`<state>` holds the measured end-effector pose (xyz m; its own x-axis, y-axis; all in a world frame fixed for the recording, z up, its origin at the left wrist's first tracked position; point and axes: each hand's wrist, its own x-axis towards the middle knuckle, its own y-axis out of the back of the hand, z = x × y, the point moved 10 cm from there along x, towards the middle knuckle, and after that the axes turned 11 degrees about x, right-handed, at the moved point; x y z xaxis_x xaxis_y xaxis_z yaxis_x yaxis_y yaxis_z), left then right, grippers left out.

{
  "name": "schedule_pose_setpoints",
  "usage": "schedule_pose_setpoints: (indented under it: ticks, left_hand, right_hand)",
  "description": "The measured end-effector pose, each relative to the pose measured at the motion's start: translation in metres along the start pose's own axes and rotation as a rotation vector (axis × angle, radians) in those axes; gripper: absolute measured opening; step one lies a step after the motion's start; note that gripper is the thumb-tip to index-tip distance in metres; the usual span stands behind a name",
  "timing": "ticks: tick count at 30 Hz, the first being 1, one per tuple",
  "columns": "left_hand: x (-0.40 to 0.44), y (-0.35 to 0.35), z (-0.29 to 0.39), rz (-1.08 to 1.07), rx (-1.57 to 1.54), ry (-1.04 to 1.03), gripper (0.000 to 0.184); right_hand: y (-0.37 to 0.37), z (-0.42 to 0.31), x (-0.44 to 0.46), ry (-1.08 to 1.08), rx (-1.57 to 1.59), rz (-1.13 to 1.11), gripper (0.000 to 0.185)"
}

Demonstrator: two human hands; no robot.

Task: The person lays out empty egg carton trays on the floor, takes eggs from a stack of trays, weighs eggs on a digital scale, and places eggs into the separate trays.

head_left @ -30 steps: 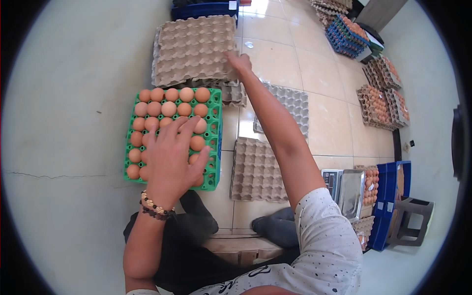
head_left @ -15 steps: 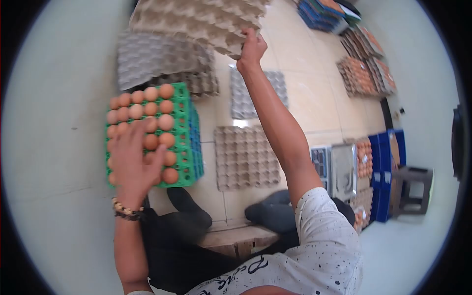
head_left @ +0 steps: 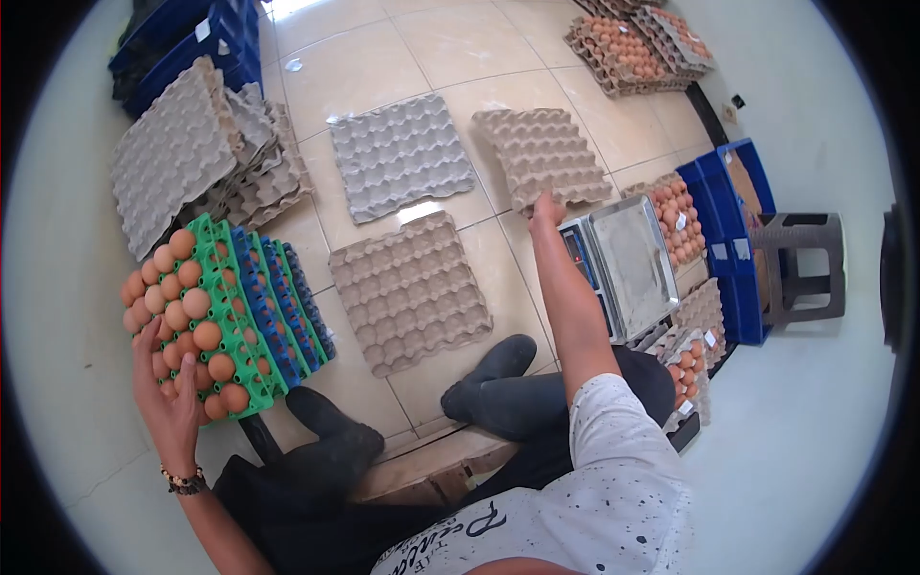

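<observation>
My right hand [head_left: 546, 210] grips the near edge of a brown cardboard egg tray [head_left: 548, 153], which is tilted beside the scale and has no eggs in it. At the left, my left hand [head_left: 169, 407] lies over brown eggs [head_left: 195, 305] in the top green plastic egg tray [head_left: 251, 356]; its fingers are stretched out and the thumb is apart. Blue plastic trays [head_left: 278, 311] with eggs are stacked under the green one. Between my hands, a brown cardboard tray [head_left: 412, 292] and a grey cardboard tray [head_left: 402, 158] lie on the floor.
A digital scale [head_left: 632, 268] with a metal pan stands at my right, near egg-filled trays [head_left: 676, 220] and a blue crate [head_left: 733, 244]. Stacked cardboard trays [head_left: 182, 153] and blue crates [head_left: 196, 57] are at the back left. More stacked egg trays [head_left: 623, 48] are at the back right.
My right hand has carried the cardboard tray from above the left stack across to the right and lowered it near the scale. My left hand stays on the eggs. The view has turned.
</observation>
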<state>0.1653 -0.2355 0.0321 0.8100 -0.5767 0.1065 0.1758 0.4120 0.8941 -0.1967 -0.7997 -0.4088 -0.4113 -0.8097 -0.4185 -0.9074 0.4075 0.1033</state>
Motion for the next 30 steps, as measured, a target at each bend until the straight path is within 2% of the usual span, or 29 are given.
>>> schedule_pose_setpoints:
  ticks: [1, 5, 8, 11, 15, 21, 23, 25, 28, 30]
  left_hand:
    - [0.001, -0.004, 0.003, -0.009, -0.01, 0.006, 0.052]
    - [0.005, -0.011, 0.007, -0.044, -0.001, 0.013, 0.052]
    - [0.007, -0.014, 0.011, -0.056, 0.02, 0.002, 0.052]
    - [0.007, -0.014, 0.012, -0.07, 0.028, 0.014, 0.051]
    - [0.005, -0.012, 0.002, -0.053, 0.002, 0.042, 0.051]
    - [0.003, -0.003, -0.002, -0.048, 0.041, 0.062, 0.053]
    - [0.002, -0.001, 0.001, -0.053, 0.049, 0.057, 0.053]
    - [0.001, 0.001, 0.007, -0.061, 0.048, 0.062, 0.053]
    - [0.0, 0.002, 0.015, -0.07, 0.033, 0.074, 0.054]
    - [0.0, 0.003, 0.018, -0.066, 0.017, 0.065, 0.055]
  right_hand:
    - [0.009, 0.007, 0.005, 0.021, -0.116, 0.048, 0.066]
    - [0.003, 0.053, 0.021, -0.056, -0.203, 0.006, 0.074]
    - [-0.011, 0.038, -0.018, -0.095, -0.17, -0.056, 0.078]
    - [-0.027, 0.035, -0.016, -0.111, -0.34, -0.192, 0.083]
    - [-0.028, 0.031, -0.017, -0.114, -0.417, -0.254, 0.078]
    - [-0.019, 0.041, -0.012, 0.026, -0.354, -0.192, 0.08]
    - [-0.009, 0.074, 0.018, -0.063, -0.361, -0.164, 0.084]
    - [0.002, 0.05, -0.041, -0.174, -0.223, -0.069, 0.076]
    - [0.006, 0.001, -0.098, 0.53, -0.53, 0.02, 0.062]
    - [-0.031, -0.001, -0.146, 0.792, -0.567, -0.308, 0.057]
